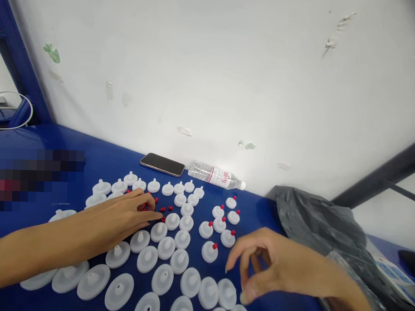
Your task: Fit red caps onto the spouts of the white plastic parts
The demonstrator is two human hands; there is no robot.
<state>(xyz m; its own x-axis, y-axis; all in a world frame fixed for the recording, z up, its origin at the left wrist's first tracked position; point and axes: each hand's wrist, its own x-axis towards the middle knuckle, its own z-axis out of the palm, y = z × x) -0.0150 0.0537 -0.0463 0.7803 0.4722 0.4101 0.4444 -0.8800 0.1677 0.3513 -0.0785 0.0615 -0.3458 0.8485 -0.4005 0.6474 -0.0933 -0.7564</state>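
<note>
Many white round plastic discs with a short central spout, like filter caps [147, 259], lie on the blue table in loose rows. My left hand [127, 216] reaches over them from the left. One of its fingers is stretched out, its tip at a small red cap [163, 219], while another finger curls above more red caps; part of the fingers is hidden. Right of the rows stands a small group of white discs with red caps on their spouts [210, 251]. Beside this group my right hand [263, 264] hovers, fingers bent and apart, nothing visible between them.
A phone [162, 165] and a clear plastic bottle [215, 175] lie along the white wall [210, 74]. A dark grey plastic bag [314, 222] covers the table's right side. Blue metal frame posts [25, 54] rise at left. A blurred-out patch covers the far left.
</note>
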